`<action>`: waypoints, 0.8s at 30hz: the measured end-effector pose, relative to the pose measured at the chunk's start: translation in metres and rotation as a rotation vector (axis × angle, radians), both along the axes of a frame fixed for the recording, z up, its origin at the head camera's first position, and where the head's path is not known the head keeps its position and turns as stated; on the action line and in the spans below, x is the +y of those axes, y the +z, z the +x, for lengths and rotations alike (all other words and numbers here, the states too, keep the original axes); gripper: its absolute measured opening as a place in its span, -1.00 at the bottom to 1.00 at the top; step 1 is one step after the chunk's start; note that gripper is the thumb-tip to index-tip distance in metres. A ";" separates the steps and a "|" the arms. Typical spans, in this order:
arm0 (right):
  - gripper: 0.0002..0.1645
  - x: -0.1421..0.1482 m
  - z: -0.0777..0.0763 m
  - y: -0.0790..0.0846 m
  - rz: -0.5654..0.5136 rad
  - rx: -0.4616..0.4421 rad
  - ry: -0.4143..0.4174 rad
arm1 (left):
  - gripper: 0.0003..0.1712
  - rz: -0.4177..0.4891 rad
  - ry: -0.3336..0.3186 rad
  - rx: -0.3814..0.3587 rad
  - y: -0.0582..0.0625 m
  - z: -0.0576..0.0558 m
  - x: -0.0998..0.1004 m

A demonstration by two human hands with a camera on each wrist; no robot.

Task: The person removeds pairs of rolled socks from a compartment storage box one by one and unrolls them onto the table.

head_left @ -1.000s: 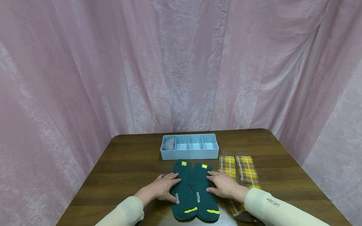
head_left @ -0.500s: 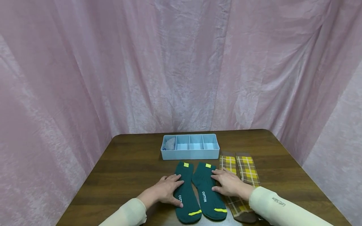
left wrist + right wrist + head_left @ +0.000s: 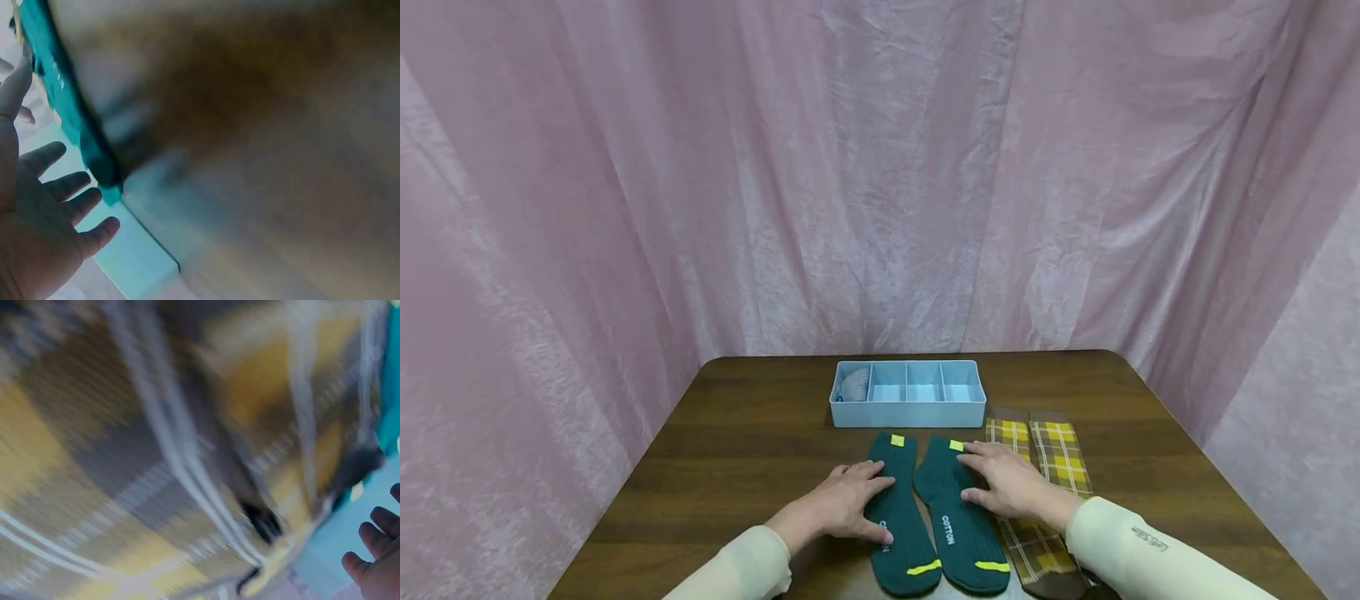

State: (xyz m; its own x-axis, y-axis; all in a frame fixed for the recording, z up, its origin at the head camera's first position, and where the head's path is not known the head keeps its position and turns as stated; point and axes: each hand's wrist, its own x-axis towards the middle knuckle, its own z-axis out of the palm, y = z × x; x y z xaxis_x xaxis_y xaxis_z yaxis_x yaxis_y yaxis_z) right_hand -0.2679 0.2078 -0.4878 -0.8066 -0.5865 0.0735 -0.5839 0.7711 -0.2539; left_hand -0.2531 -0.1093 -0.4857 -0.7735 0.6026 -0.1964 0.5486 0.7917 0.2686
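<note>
Two dark green socks lie flat side by side on the table, cuffs pointing away, with yellow marks and white "COTTON" lettering. My left hand (image 3: 842, 502) touches the outer edge of the left green sock (image 3: 910, 521), fingers spread. Across from it, my right hand (image 3: 1011, 483) rests its fingertips on the outer edge of the right green sock (image 3: 966, 533). A narrow gap separates the socks near their middles. Under my right forearm, a pair of yellow-and-brown plaid socks (image 3: 1063, 458) is partly covered. Both wrist views show loosely extended fingers.
A light blue box (image 3: 910, 415) with several compartments stands beyond the socks. Its leftmost compartment holds a grey folded cloth item (image 3: 855, 385). The wooden table (image 3: 745, 450) ends at a pink curtain (image 3: 880, 208) behind.
The green socks have shifted slightly right, and a gap has opened between them. Both hands moved right along with them. The view has tilted a little.
</note>
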 end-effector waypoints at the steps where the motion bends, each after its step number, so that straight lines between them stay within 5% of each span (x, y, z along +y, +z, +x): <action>1: -0.29 -0.001 -0.003 0.003 -0.016 0.015 -0.013 | -0.05 0.018 0.005 0.009 0.002 -0.001 -0.001; 7: -0.17 -0.003 -0.031 0.022 -0.100 0.063 -0.133 | -0.25 0.184 0.085 0.138 0.015 -0.019 -0.011; 12: -0.03 0.001 -0.061 0.031 -0.174 0.012 -0.263 | -0.38 0.332 0.214 0.241 0.030 -0.047 -0.022; 18: 0.10 -0.003 -0.093 0.029 -0.273 -0.090 -0.382 | -0.41 0.455 0.395 0.239 0.044 -0.093 -0.027; 24: 0.07 -0.015 -0.109 0.023 -0.338 -0.199 -0.461 | -0.48 0.493 0.491 0.246 0.046 -0.125 -0.016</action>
State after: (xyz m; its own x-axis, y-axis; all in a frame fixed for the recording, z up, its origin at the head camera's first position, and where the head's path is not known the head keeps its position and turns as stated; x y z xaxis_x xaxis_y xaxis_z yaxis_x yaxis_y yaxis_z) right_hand -0.3767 0.1932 -0.4653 -0.9895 -0.1438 0.0168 -0.1251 0.7908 -0.5992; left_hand -0.3783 -0.1254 -0.4396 -0.9636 0.1494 0.2217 0.2526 0.7805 0.5718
